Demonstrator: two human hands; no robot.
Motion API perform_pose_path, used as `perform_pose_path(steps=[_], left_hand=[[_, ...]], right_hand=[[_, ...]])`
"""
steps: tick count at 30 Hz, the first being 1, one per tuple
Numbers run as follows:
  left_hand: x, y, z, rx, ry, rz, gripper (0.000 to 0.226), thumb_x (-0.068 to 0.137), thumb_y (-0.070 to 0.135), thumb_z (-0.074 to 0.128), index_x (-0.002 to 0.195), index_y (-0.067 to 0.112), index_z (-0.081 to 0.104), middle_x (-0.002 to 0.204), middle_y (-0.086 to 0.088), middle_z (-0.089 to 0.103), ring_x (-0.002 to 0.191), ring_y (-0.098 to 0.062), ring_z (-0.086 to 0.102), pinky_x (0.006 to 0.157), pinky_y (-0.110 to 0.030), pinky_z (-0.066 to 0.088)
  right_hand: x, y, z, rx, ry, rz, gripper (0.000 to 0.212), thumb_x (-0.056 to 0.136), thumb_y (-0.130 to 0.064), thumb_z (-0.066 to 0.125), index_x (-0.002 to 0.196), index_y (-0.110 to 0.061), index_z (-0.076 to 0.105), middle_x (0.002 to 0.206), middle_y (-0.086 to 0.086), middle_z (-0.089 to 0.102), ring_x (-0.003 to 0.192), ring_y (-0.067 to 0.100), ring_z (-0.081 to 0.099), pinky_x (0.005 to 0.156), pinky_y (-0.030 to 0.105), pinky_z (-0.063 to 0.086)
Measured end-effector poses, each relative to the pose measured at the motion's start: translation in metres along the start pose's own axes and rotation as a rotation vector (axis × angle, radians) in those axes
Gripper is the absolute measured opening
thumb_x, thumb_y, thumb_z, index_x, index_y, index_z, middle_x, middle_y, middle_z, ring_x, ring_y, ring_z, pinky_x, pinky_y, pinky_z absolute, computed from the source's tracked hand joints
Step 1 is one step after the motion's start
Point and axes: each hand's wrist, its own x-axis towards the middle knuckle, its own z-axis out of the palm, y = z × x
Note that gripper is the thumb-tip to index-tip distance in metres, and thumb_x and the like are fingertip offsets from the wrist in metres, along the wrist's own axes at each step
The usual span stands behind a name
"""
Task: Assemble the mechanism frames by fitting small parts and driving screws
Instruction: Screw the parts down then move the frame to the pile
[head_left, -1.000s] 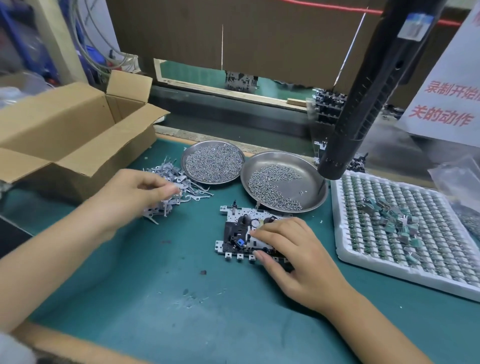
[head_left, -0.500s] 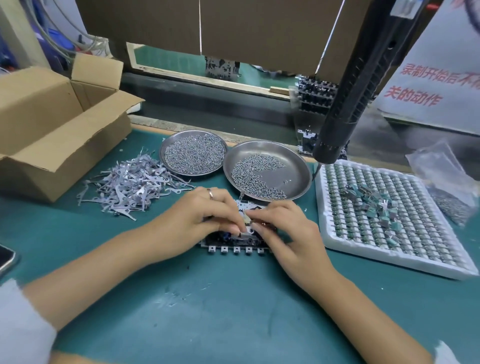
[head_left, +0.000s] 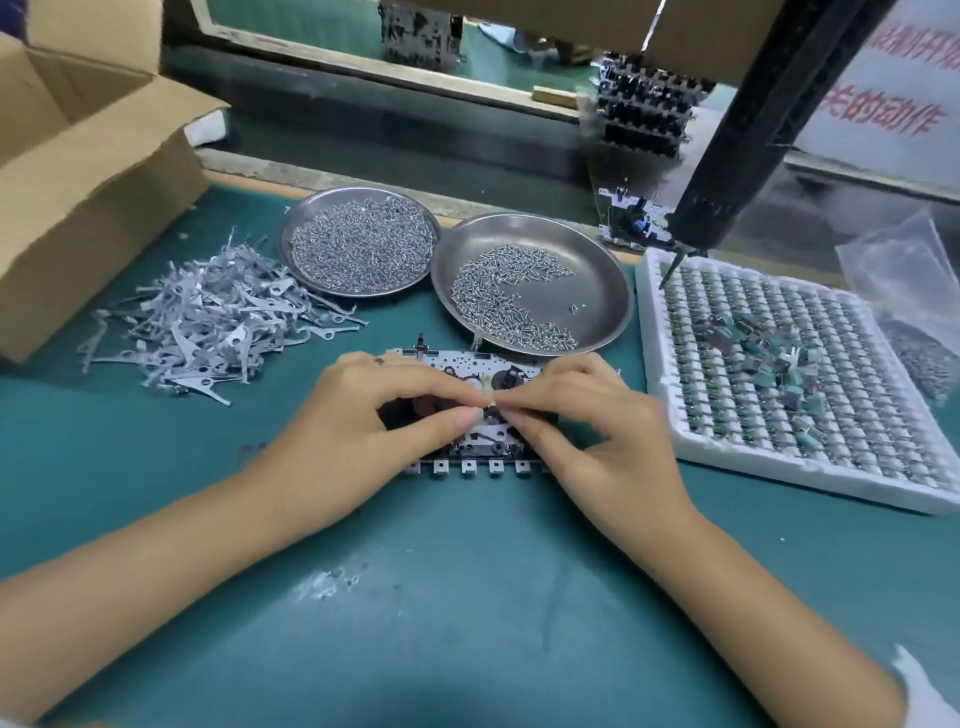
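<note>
Since a second ago my left hand (head_left: 358, 436) left the levers (head_left: 208, 322); both hands (right hand (head_left: 597, 431)) pinch something tiny over the frame (head_left: 467, 462) on the green bench (head_left: 467, 597).

1. The bench (head_left: 467, 613) had a green top, scuffed pale near the front.
2. An open cardboard box (head_left: 88, 171) sat at the far left.
3. A heap of thin metal levers (head_left: 208, 317) lay beside it.
4. Two round metal dishes of screws (head_left: 358, 241) (head_left: 530, 283) stood touching.
5. A mechanism frame (head_left: 467, 457) lay at centre.
6. A white tray of small parts (head_left: 810, 384) lay on the right.
</note>
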Motion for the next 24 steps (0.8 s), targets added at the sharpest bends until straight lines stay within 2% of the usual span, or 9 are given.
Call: perform_pose_path(steps=[3,5,8,13,18,24], left_hand=[[0.0008,-0.0019,-0.0016,-0.113,-0.017,-0.083,0.013,0.073,0.026,0.07,0.085,0.031,0.074,0.07,0.018,0.067,0.064,0.001,0.057,0.062,-0.006,0.04],[0.0012,-0.0038,-0.0031,-0.143,-0.018,-0.119,0.013,0.071,0.028,0.071,0.083,0.031,0.074,0.071,0.015,0.067,0.062,0.001,0.056,0.06,-0.008,0.04],[0.0006,-0.0046,-0.0036,-0.151,-0.014,-0.15,0.012,0.069,0.032,0.071,0.08,0.033,0.074,0.072,0.018,0.067,0.063,0.001,0.057,0.062,-0.009,0.042],[0.0002,-0.0029,-0.0036,-0.135,-0.02,-0.155,0.013,0.067,0.035,0.072,0.08,0.032,0.075,0.075,0.017,0.069,0.067,-0.002,0.06,0.064,-0.011,0.045],[-0.0001,-0.0025,-0.0033,-0.106,-0.011,-0.164,0.012,0.073,0.02,0.077,0.08,0.03,0.075,0.075,0.013,0.069,0.07,-0.009,0.062,0.067,-0.015,0.047],[-0.0012,0.0012,-0.0013,-0.067,-0.022,-0.126,0.011,0.074,0.018,0.077,0.08,0.026,0.075,0.074,0.007,0.07,0.067,-0.013,0.061,0.066,-0.025,0.051]], right_hand=[[-0.0009,0.0016,-0.0001,0.029,-0.018,-0.045,0.014,0.08,0.003,0.069,0.092,-0.002,0.074,0.082,0.007,0.072,0.077,0.025,0.062,0.079,0.028,0.048],[-0.0012,0.0022,0.0,0.02,-0.007,-0.065,0.014,0.08,0.003,0.069,0.091,-0.002,0.074,0.081,0.008,0.072,0.073,0.026,0.064,0.077,0.03,0.048],[-0.0016,0.0024,-0.0006,-0.002,-0.002,-0.089,0.014,0.08,0.003,0.067,0.092,-0.002,0.074,0.078,0.007,0.071,0.073,0.025,0.063,0.074,0.031,0.049],[-0.0017,-0.0004,-0.0062,-0.093,-0.06,-0.207,0.016,0.08,0.0,0.067,0.095,-0.004,0.074,0.081,-0.004,0.069,0.076,0.02,0.06,0.072,0.025,0.05],[-0.0016,0.0007,-0.0084,-0.145,-0.107,-0.239,0.017,0.079,-0.006,0.073,0.096,-0.005,0.073,0.081,0.002,0.07,0.076,0.021,0.061,0.071,0.031,0.052],[-0.0021,0.0025,-0.0062,-0.192,-0.129,-0.279,0.017,0.079,-0.004,0.075,0.096,-0.003,0.073,0.076,0.007,0.069,0.072,0.025,0.061,0.067,0.034,0.052]])
